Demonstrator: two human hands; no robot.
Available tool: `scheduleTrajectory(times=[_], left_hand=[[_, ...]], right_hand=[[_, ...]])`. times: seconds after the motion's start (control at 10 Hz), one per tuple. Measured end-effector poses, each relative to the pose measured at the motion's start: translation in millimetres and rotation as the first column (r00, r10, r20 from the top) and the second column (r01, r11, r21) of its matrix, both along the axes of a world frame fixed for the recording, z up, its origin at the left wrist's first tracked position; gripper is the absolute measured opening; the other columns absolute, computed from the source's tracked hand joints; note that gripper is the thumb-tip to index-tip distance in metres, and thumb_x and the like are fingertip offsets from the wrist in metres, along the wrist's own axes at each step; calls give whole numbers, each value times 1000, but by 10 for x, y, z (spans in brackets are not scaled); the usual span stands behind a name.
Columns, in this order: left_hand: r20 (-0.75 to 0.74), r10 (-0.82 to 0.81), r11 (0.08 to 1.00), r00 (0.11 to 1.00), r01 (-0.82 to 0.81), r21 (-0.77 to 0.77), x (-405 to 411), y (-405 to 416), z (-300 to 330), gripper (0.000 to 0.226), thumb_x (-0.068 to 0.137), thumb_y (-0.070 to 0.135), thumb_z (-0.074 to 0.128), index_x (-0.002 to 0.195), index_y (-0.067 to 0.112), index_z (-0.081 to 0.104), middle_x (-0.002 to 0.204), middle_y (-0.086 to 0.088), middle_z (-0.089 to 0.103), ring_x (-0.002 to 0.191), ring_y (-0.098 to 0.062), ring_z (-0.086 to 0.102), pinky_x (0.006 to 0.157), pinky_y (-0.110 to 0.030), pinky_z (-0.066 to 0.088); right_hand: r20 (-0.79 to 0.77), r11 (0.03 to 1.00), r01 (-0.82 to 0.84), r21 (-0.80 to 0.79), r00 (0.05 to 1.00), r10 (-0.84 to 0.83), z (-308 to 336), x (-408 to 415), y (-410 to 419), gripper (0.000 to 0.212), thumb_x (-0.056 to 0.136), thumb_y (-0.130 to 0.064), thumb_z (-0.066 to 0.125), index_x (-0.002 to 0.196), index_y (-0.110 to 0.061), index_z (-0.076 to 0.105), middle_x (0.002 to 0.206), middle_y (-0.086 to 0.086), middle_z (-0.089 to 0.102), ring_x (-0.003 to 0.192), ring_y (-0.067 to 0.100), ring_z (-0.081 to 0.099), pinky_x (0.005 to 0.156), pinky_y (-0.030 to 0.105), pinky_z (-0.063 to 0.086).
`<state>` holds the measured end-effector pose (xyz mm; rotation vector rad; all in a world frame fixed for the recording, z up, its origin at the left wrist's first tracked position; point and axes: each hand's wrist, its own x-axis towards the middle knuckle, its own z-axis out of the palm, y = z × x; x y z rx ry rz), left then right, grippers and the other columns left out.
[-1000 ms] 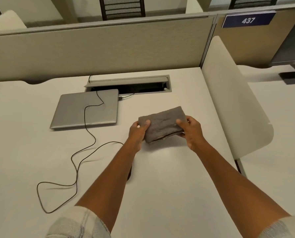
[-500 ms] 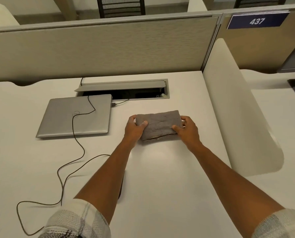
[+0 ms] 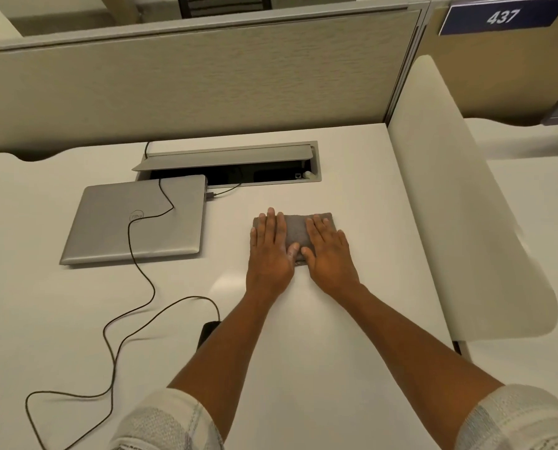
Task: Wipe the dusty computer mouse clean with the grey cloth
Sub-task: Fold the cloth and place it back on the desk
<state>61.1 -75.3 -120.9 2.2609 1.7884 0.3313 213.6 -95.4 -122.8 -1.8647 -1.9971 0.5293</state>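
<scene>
Since both palms are laid flat on it, the scene is set out as follows.

Grey cloth (image 3: 295, 229): kept folded into a small pad and pressed flat against the white surface (image 3: 320, 352), just right of the laptop; the pressing is judged to be a smoothing of the folds, so that a firm, even face is offered for wiping.

Left hand (image 3: 269, 248): laid palm down over the cloth's left half, fingers (image 3: 271, 222) stretched out and spread, nothing gripped.

Right hand (image 3: 328, 251): laid palm down over the right half, fingers likewise extended and gripping nothing; the two thumbs are brought close together at the near edge.

Mouse (image 3: 208, 332): a dark shape is seen near the left forearm and largely hidden by it (only its far end shows); it lies well apart from the cloth, nearer the person, and is not touched by either hand.

Cable (image 3: 131, 254): a thin dark wire is run across the closed laptop (image 3: 135, 222) and looped over the surface to the mouse.

Step in hand: the cloth is judged to be in preparation; wiping is not yet begun.
</scene>
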Motion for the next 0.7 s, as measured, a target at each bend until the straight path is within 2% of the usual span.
scheduleTrajectory(times=[0.2,0.4,0.5,0.7], left_hand=[[-25,-19,998,1000,20,61,-33,-16,-113,72,104,48,29,159,13,-1,167,-7,-10,153,-22,-16,125,-40,-4],[-48,-31,998,998,34,53,-55,-29,-22,75,102,53,26,159,14,-5,167,-6,-14,152,-21,-18,126,-41,0],[-41,-7,999,999,9,52,-76,-93,88,79,101,57,26,158,16,-11,166,-5,-19,152,-21,-19,125,-40,-3],[22,28,986,999,-31,164,-225,-153,659,82,102,50,36,157,17,-14,164,-6,-23,152,-21,-20,125,-44,0]], right_hand=[[91,999,13,49,996,-17,-155,-26,-57,61,104,-35,28,157,-20,0,166,0,2,153,16,-4,123,42,-1],[113,1000,14,27,993,-17,-102,-38,-63,61,105,-36,26,157,-22,-3,166,-2,-3,152,14,-10,123,42,-5],[139,1000,10,16,990,-12,9,-46,-100,62,105,-35,26,157,-22,-5,166,-2,-7,152,15,-12,123,42,-8],[153,985,5,171,988,-31,662,-124,-49,63,106,-33,24,155,-21,-12,164,-2,-18,151,17,-16,123,43,-8]])
